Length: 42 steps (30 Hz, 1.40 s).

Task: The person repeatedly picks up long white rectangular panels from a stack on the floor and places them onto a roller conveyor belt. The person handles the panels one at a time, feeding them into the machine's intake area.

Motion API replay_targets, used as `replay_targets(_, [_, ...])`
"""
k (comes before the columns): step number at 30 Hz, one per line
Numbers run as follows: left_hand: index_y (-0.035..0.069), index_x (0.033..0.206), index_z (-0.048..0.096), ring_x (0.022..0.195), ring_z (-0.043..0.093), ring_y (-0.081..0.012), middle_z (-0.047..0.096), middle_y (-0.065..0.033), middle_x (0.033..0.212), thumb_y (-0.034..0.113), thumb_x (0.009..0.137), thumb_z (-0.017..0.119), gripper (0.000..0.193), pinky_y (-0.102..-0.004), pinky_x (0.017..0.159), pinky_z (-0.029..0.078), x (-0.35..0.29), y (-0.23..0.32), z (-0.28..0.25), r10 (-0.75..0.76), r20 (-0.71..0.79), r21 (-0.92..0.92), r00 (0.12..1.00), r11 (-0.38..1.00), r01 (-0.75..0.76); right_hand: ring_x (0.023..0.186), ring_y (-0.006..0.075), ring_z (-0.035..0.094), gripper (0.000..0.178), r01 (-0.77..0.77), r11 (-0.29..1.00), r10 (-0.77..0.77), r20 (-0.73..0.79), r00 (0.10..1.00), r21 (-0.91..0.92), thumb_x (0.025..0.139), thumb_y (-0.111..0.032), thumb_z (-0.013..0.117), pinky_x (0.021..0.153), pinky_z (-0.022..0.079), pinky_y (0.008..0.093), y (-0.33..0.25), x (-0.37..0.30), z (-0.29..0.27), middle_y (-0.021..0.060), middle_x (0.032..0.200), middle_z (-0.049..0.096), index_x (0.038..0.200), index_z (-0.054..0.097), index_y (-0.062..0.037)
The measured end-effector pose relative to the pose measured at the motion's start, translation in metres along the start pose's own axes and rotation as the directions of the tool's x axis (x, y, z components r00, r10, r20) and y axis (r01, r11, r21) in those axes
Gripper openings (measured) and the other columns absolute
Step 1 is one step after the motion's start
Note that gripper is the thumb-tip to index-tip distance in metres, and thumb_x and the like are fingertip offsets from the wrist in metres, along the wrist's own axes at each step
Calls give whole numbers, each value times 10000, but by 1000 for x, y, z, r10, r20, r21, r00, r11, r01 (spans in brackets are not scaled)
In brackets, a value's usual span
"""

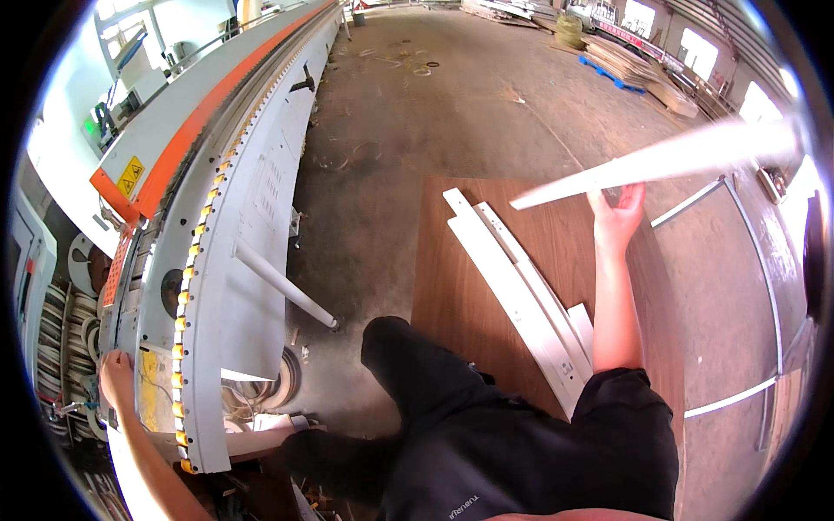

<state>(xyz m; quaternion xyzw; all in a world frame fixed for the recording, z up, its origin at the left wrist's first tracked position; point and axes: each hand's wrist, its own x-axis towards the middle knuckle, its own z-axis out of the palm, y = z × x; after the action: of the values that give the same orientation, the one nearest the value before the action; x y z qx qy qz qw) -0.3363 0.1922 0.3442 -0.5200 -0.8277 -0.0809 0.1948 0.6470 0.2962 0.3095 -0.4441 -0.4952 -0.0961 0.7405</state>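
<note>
My right hand point(618, 217) is raised over the brown wood-grain board at the right. It grips a long white strip point(651, 167) from below, thumb and fingers at its lower edge; the strip's far right end is smeared by motion. Beneath it, several white strips point(512, 291) lie lengthwise on the brown board point(443, 260), some with small holes or marks. My left hand point(117, 378) is at the near end of the long machine point(252, 187), at the far left. Its fingers are curled against the machine's edge, and what they hold, if anything, is hidden.
Yellow rollers point(198, 230) line the machine's edge, and a white bar point(282, 282) juts from its side. Coiled edging rolls point(61, 339) stand at the left. Right of the board is a metal frame point(764, 234). Stacked panels point(621, 61) sit on a blue pallet point(612, 74) farther back.
</note>
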Motion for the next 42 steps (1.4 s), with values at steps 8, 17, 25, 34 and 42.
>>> replay_targets(8, [84, 1176, 786, 1036, 746, -373, 754, -131, 1124, 180, 1040, 686, 194, -471, 851, 586, 6, 37, -24, 96, -302, -128, 948, 982, -140, 1338, 260, 645, 555, -124, 982, 86, 254, 963, 139, 870, -52, 901, 1168, 519, 455, 6, -88, 3, 130, 1356, 692, 1360, 641, -43])
replay_targets(17, [60, 1140, 803, 1161, 739, -337, 791, -108, 1238, -5, 789, 841, 359, -462, 1009, 576, -103, 290, -140, 611, -551, -233, 568, 541, -808, 1482, 281, 567, 844, -438, 629, 63, 519, 852, 643, 785, -89, 999, 1240, 481, 500, -76, -164, 64, 141, 1535, 613, 1483, 526, -110])
replay_targets(25, [136, 1312, 727, 1310, 683, -354, 677, -128, 1517, 243, 893, 786, 436, -493, 1067, 578, -203, 381, -178, 837, -446, -186, 318, 261, -947, 1457, 296, 618, 899, -597, 218, -445, 623, 643, 772, 818, 29, 979, 1124, 603, 440, -184, -205, 126, 173, 1591, 585, 1524, 438, -100])
replay_targets(34, [145, 1294, 727, 1237, 694, -391, 720, -137, 1409, 173, 733, 956, 606, -512, 1015, 582, -205, 269, -166, 622, -341, -202, 705, 684, -701, 1203, 218, 769, 657, -704, 662, -145, 966, 214, 255, 877, -282, 993, 1088, 595, 383, -157, -254, 133, 119, 1428, 752, 1407, 678, -55])
replay_targets(42, [88, 1340, 761, 1355, 628, -374, 705, -156, 1454, 19, 808, 859, 545, -481, 1157, 526, -190, 110, -146, 159, -137, -281, 978, 940, -193, 1299, 283, 720, 723, -304, 952, -18, 996, 83, 42, 900, -412, 912, 1126, 567, 435, -103, -321, 115, 100, 1421, 757, 1487, 636, -92])
